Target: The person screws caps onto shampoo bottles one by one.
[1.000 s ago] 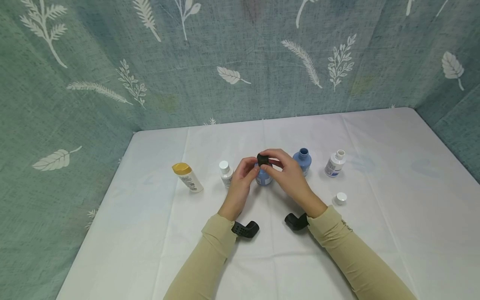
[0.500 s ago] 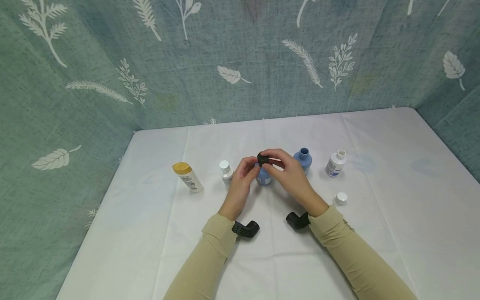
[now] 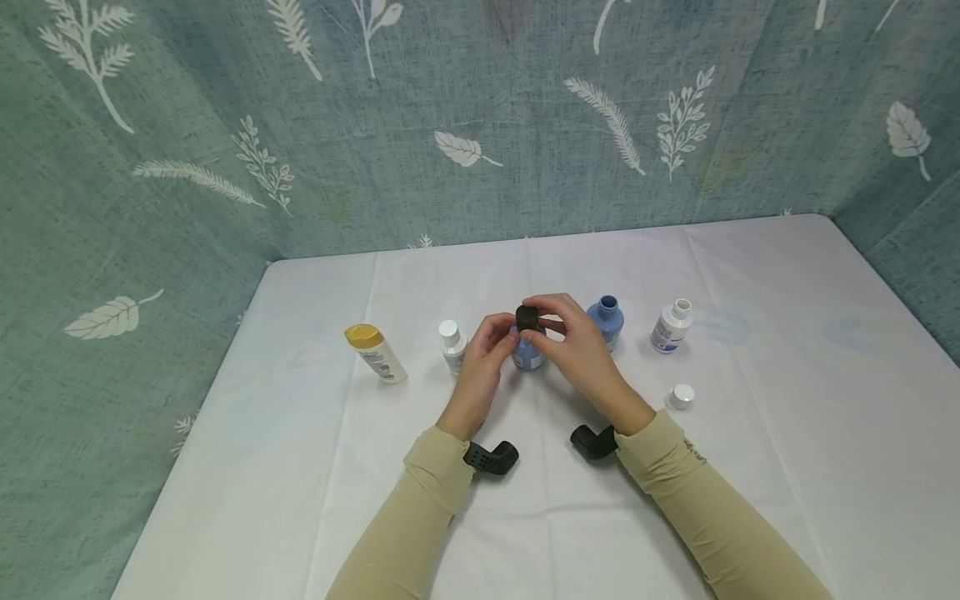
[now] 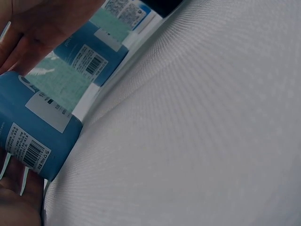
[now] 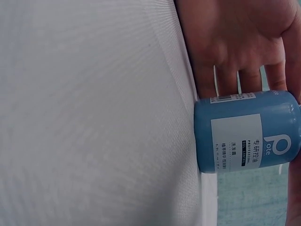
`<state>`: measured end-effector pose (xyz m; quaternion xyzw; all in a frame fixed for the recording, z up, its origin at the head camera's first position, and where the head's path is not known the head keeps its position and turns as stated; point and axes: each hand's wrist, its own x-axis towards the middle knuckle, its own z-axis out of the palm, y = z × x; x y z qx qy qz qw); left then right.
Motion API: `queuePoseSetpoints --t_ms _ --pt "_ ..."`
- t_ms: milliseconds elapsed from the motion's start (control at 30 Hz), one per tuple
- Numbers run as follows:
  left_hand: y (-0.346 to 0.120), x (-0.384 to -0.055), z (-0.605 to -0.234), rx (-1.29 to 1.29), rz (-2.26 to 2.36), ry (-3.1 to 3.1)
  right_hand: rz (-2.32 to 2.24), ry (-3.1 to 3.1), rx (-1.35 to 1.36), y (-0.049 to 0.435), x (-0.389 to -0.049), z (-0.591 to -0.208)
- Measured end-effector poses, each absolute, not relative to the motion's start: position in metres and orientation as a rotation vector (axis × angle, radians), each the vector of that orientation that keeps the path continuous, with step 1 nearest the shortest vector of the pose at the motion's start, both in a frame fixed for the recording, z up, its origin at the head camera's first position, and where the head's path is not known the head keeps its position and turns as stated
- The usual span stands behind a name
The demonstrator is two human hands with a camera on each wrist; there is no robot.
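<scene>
A blue shampoo bottle (image 3: 528, 360) with a white label stands upright on the table between my two hands. Around its upper part, my left hand (image 3: 480, 362) holds it with curled fingers and thumb. My right hand (image 3: 581, 346) pinches the black cap (image 3: 527, 317) at the bottle's top between thumb and fingers. Fingers hide the neck, so how the cap sits on it cannot be told. In the right wrist view the bottle (image 5: 244, 136) shows its printed front, and its base rests on the cloth.
Right of my hands stand an uncapped blue bottle (image 3: 606, 321) and an uncapped white bottle (image 3: 670, 327). A loose white cap (image 3: 682, 397) lies nearer me. To the left are a white-capped bottle (image 3: 452, 346) and a yellow-capped bottle (image 3: 377, 356). A patterned curtain (image 3: 480, 125) hangs behind.
My right thumb and fingers have shifted slightly at the black cap, and the cap appears turned a little. My left hand and the bottle have stayed in place.
</scene>
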<state>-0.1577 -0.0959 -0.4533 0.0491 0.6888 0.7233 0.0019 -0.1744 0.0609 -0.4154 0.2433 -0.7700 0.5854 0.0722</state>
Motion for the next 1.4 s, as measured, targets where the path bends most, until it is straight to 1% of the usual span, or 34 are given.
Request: queuePoseSetpoints --t_ms 167,300,533,800,967,1067,1200,1400 --pt "-0.096 -0.157 -0.453 0.152 2.265 2.161 1.743 -2.332 0.733 0.060 -0.163 -0.397" --pt "-0.096 -0.158 -0.454 0.153 2.254 2.168 1.703 -2.334 0.750 0.059 -0.161 -0.394" --pt "-0.096 -0.158 -0.454 0.137 2.251 2.177 1.682 -2.297 0.774 0.059 -0.180 -0.426" --pt "-0.096 -0.159 -0.455 0.152 2.257 2.185 1.582 -2.326 0.753 0.058 -0.179 -0.427" --pt "-0.097 -0.157 -0.453 0.166 2.259 2.164 1.614 -2.359 0.751 0.058 -0.179 -0.426" --pt "-0.097 -0.154 -0.447 0.217 2.280 2.135 1.649 -2.372 0.769 0.059 -0.178 -0.425" --pt "-0.094 -0.149 -0.436 0.336 2.308 2.079 1.728 -2.324 0.805 0.060 -0.175 -0.418" --pt "-0.093 -0.144 -0.427 0.432 2.304 2.070 1.786 -2.172 0.846 0.061 -0.160 -0.385"
